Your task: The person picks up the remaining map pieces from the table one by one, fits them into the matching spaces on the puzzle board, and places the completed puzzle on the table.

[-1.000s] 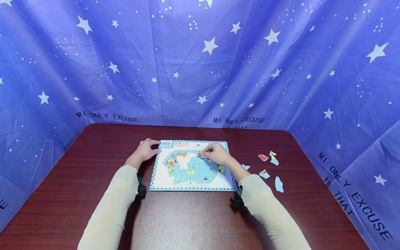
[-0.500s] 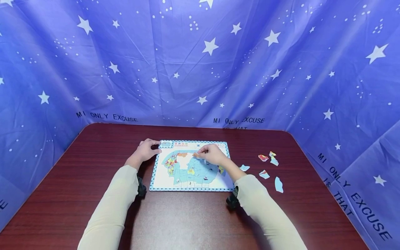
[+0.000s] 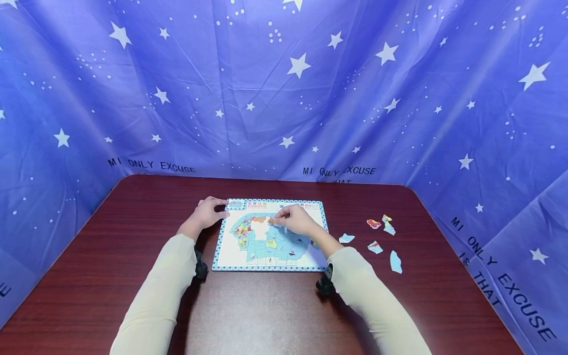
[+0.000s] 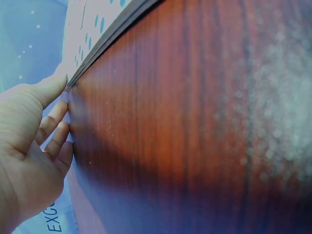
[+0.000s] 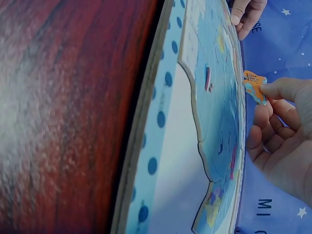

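A world-map jigsaw board with a blue dotted border lies flat on the table. Many of its map pieces are in place, and a bare white gap shows in the upper left part of the map. My right hand pinches a small orange and light-blue puzzle piece between thumb and fingers, just over the right end of that gap. At the board's upper left corner rests my left hand, its index finger and thumb touching the edge. In the left wrist view the thumb lies at the board's rim.
Right of the board lie several loose pieces: a red one, a yellow and blue one, a red and blue one and plain light-blue ones. A starry blue curtain surrounds the dark red table.
My right hand has moved left across the board with the orange piece, from the gap's right side to over its edge. The left hand has stayed still.
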Action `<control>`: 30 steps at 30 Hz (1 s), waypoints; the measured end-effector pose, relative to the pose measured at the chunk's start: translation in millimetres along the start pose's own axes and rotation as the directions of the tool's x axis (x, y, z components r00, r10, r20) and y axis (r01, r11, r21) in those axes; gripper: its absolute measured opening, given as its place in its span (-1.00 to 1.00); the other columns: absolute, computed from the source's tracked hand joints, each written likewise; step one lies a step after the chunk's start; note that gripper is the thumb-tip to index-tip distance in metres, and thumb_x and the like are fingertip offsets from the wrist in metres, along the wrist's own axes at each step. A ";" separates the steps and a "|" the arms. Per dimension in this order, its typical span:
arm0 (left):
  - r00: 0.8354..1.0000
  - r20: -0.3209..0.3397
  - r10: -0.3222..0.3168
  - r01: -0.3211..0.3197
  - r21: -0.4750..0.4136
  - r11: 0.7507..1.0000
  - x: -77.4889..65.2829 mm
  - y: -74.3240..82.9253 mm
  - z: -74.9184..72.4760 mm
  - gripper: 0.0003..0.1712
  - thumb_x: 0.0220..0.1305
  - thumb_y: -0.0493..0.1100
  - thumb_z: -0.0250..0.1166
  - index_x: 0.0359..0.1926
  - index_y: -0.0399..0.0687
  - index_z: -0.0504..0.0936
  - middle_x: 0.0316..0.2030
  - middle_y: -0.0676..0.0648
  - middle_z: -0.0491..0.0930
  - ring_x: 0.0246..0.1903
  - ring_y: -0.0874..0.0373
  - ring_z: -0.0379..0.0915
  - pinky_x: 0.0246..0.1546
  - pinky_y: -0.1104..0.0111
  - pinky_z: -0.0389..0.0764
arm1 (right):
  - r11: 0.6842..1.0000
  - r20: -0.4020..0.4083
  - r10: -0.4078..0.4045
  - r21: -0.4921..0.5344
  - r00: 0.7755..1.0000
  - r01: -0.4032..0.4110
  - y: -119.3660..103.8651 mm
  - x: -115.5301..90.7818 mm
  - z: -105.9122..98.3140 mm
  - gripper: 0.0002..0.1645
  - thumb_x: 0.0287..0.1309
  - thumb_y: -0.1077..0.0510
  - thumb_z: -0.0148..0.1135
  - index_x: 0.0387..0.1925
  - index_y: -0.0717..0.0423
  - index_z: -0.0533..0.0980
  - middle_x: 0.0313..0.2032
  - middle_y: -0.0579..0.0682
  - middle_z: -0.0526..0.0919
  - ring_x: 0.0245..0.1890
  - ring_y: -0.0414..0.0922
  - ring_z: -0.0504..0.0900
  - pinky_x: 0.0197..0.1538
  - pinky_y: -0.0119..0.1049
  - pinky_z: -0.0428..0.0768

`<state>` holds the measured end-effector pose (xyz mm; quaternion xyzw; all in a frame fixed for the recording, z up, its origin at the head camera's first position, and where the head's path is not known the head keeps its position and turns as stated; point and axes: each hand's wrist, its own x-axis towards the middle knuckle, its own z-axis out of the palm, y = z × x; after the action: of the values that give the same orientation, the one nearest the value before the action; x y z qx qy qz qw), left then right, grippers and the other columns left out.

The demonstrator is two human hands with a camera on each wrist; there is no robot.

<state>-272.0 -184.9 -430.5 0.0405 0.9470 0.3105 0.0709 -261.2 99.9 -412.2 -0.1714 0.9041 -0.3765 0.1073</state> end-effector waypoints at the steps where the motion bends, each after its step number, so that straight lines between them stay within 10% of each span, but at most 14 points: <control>1: 1.000 0.000 -0.001 0.001 0.000 1.000 -0.2 0.4 -0.2 -0.45 0.31 -0.07 0.18 0.28 -0.14 0.39 0.30 -0.30 0.19 0.24 -0.25 0.01 0.25 -0.13 0.11 | 1.000 -0.001 0.000 -0.002 1.000 0.000 -0.5 0.5 0.5 -0.82 0.19 0.12 0.21 -0.28 0.13 0.64 -0.37 -0.02 0.63 -0.47 -0.21 0.42 -0.44 -0.41 0.39; 30: 1.000 -0.001 -0.003 0.003 -0.021 1.000 1.6 -2.1 1.3 -0.43 0.30 -0.06 0.19 0.28 -0.13 0.38 0.30 -0.29 0.20 0.25 -0.23 0.01 0.25 -0.12 0.12 | 0.998 0.002 0.001 -0.069 1.000 -0.001 -0.8 10.8 10.8 -0.76 0.25 0.14 0.13 -0.16 0.14 0.64 -0.22 0.02 0.68 -0.37 -0.21 0.52 -0.33 -0.38 0.46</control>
<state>-273.5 -185.7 -432.9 0.0380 0.9438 0.3205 0.0715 -267.5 88.2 -419.9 -0.1749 0.9164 -0.3451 0.1024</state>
